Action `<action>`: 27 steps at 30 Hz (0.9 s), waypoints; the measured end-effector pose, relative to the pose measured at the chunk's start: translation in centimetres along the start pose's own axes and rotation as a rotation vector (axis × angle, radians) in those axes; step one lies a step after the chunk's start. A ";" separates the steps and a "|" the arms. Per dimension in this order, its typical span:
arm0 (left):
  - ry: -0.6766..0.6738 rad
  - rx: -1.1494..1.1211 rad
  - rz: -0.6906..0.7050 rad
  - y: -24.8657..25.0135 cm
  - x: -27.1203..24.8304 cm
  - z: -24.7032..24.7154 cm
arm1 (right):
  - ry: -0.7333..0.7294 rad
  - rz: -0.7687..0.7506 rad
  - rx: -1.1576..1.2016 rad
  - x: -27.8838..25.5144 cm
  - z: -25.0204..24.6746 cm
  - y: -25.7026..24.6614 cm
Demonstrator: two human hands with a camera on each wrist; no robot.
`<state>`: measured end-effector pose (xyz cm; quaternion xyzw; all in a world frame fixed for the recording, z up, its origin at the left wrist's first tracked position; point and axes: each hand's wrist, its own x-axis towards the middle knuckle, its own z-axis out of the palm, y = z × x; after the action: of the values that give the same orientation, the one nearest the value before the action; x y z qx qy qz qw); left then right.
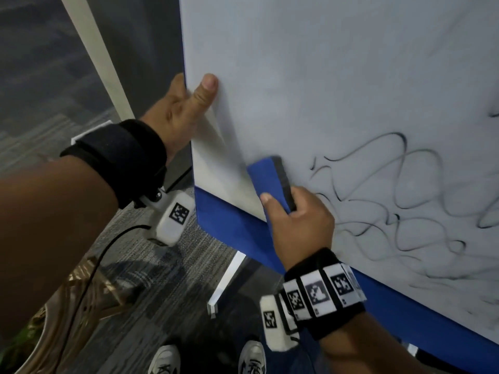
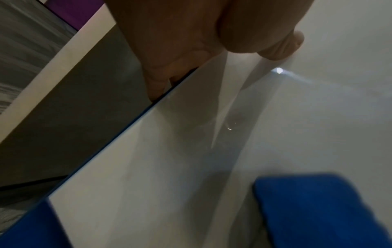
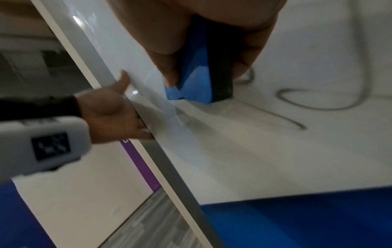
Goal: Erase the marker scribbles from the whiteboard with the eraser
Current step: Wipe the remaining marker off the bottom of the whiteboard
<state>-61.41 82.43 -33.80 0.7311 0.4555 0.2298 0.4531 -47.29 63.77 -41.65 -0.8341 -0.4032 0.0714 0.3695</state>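
Observation:
The whiteboard [image 1: 310,76] stands tilted, with a blue lower border [image 1: 226,222]. Black marker scribbles [image 1: 405,206] loop over its lower right area. My right hand [image 1: 297,220] grips a blue eraser [image 1: 270,182] with a dark felt side, held against the board just left of the scribbles. The right wrist view has the eraser [image 3: 199,75] between thumb and fingers, and scribbles [image 3: 297,100] to its right. My left hand [image 1: 186,109] holds the board's left edge, thumb on the front and fingers behind. In the left wrist view the hand [image 2: 191,42] clasps that edge, with the eraser [image 2: 318,209] below.
A grey patterned carpet [image 1: 167,265] lies below. A white frame leg [image 1: 229,279] stands under the board, and two shoes [image 1: 210,360] are at the bottom. A plant pot [image 1: 32,333] sits at the lower left. A pale post [image 1: 102,63] runs behind the board.

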 end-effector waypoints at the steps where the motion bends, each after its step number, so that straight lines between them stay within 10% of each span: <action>1: 0.008 -0.006 0.015 -0.6 0.2 0.2 | 0.019 -0.021 0.010 0.4 0.4 -0.6; 8: -0.004 0.002 0.012 -1.7 0.4 0.3 | -0.124 0.278 -0.068 -4.0 1.5 7.1; 15: 0.043 -0.040 0.027 -2.0 0.6 0.8 | 0.068 -0.051 0.010 -0.3 1.1 0.8; 21: 0.076 -0.045 0.022 -2.1 0.6 1.0 | -0.070 0.306 -0.042 -5.4 0.2 11.4; 27: 0.063 -0.052 0.046 -3.0 0.9 1.0 | 0.067 0.012 0.036 -1.2 -1.2 3.7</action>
<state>-61.63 83.28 -36.99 0.7217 0.4462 0.2748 0.4523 -45.27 60.75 -43.47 -0.8316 -0.3845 0.0530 0.3972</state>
